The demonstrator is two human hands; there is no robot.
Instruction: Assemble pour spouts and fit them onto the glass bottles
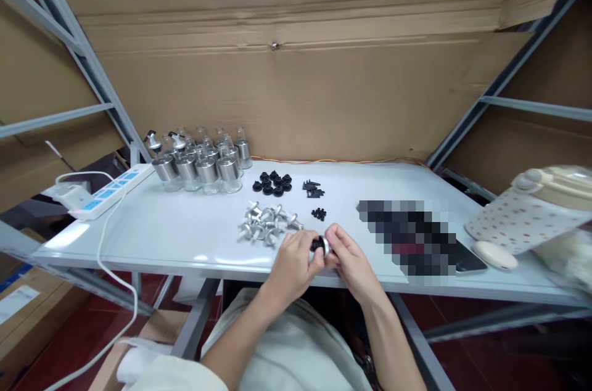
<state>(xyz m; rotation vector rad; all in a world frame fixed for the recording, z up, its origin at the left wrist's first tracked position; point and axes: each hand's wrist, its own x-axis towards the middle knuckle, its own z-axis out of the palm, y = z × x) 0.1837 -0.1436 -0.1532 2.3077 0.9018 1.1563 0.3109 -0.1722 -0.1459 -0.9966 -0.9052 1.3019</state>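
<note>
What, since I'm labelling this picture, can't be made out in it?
Head view:
Black-and-silver piece: partly hidden by the left hand and right hand.
Dotted jug: cut off by right edge.
Flat item: mostly covered by pixelation.
Smallest black parts: too small for detail.

The head-worn camera looked forward and down, close above a bare left hand (pixel 296 260) and bare right hand (pixel 349 259), facing a creased brown cardboard wall (pixel 296 95).

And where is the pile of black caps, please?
The pile of black caps sits left of centre in the head view, right of the bottles, behind the silver spouts.
</note>
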